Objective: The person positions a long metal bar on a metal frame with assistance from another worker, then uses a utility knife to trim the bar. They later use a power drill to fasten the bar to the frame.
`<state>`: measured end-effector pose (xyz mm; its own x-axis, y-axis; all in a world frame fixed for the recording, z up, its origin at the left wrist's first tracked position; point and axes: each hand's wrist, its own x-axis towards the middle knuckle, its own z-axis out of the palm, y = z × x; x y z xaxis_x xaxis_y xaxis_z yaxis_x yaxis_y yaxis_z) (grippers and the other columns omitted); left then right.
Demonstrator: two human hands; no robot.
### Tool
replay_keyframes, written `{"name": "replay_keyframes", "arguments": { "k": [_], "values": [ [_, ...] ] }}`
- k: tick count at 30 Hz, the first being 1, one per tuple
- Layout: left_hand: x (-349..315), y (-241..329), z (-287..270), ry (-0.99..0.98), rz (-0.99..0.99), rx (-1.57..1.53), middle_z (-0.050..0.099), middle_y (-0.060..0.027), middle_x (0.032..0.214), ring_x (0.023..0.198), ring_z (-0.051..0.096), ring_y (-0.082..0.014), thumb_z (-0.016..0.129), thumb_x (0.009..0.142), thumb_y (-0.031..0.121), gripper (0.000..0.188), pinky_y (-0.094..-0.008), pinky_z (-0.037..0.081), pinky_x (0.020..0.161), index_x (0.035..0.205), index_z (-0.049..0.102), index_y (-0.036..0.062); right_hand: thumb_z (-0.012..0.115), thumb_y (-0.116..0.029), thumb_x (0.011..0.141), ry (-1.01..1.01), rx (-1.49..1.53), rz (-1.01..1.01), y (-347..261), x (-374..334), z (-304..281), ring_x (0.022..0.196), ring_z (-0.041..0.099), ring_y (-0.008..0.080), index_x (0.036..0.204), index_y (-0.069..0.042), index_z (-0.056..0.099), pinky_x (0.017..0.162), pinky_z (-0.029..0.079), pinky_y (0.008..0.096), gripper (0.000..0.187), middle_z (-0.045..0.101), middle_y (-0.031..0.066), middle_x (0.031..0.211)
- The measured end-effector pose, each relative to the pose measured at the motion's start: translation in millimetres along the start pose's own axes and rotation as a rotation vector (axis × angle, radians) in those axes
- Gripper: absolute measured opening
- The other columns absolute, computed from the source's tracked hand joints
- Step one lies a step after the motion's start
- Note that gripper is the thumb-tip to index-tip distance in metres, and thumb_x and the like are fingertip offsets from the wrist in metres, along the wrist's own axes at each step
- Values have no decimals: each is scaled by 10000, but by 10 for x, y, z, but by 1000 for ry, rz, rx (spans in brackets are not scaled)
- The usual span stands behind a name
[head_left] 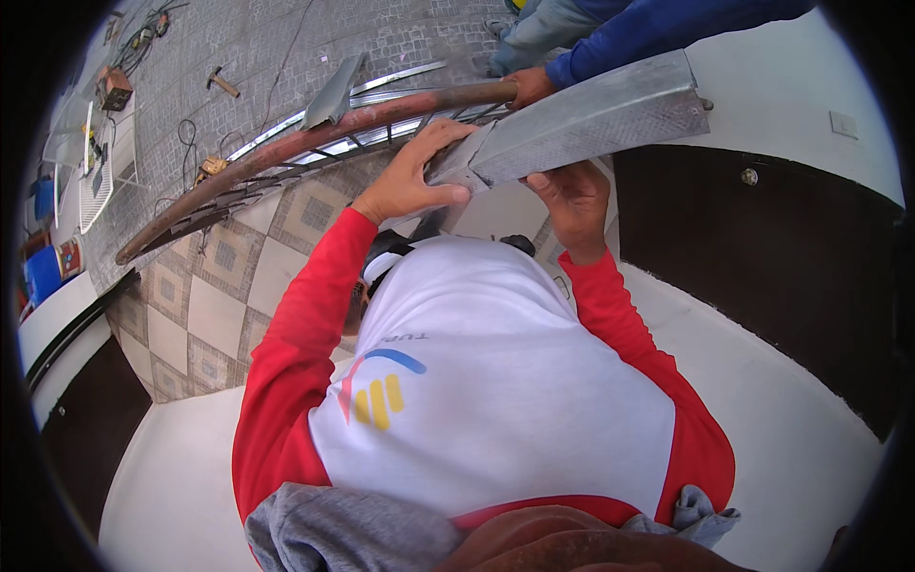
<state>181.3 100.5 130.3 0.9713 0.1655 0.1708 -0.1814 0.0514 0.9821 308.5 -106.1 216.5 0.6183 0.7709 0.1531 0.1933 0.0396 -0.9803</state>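
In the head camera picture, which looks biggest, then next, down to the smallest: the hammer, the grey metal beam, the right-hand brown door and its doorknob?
1. Right-hand brown door
2. Grey metal beam, held close to the camera
3. Hammer, lying farther off
4. Doorknob

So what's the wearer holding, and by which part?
A grey metal beam: the left hand grips its left end; the right hand is at its lower edge, grip partly hidden.

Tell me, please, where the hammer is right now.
In the head view, the hammer lies on the paving at upper left, beyond the curved brown rail.
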Motion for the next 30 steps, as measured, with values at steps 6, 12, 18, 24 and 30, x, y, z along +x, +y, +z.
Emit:
{"name": "replay_keyframes", "arguments": {
  "k": [6, 12, 18, 24, 30],
  "values": [
    [60, 24, -40, -26, 37, 109, 516, -183, 1492, 1385, 492, -319, 656, 893, 602, 852, -438, 359, 1165, 1515, 469, 51, 663, -65, 1008, 48, 31, -11, -212, 219, 242, 899, 724, 156, 1156, 56, 691, 757, 612, 270, 193, 732, 115, 1024],
    [7, 97, 7, 212, 101, 455, 669, -168, 1256, 1127, 667, -300, 809, 842, 439, 705, -397, 531, 936, 1372, 575, 38, 652, -88, 1020, 80, -105, -19, -274, 347, 355, 863, 740, 151, 1076, 50, 696, 722, 609, 259, 156, 733, 103, 994],
    [-102, -289, 57, 452, -47, 639, 710, -203, 939, 860, 702, -412, 752, 918, 184, 334, -427, 539, 745, 1194, 630, 43, 640, -91, 1022, 104, -300, -5, -269, 609, 395, 830, 744, 147, 1051, 55, 677, 680, 610, 257, 154, 730, 105, 991],
    [29, -511, -328, 498, 41, 565, 676, -221, 931, 860, 640, -454, 619, 998, 153, 173, -430, 514, 741, 1135, 658, 55, 678, -65, 968, -90, -451, -140, -587, 666, 492, 818, 739, 151, 1247, 53, 656, 668, 612, 265, 304, 727, 158, 1049],
    [-22, -278, -928, 509, -11, 458, 588, -215, 851, 727, 493, -274, 588, 1039, 252, 263, -361, 482, 741, 1153, 650, 24, 702, -49, 936, -52, -462, -305, -919, 551, 77, 865, 737, 183, 1229, 6, 690, 773, 581, 306, 299, 746, 130, 1031]
  ]
}}
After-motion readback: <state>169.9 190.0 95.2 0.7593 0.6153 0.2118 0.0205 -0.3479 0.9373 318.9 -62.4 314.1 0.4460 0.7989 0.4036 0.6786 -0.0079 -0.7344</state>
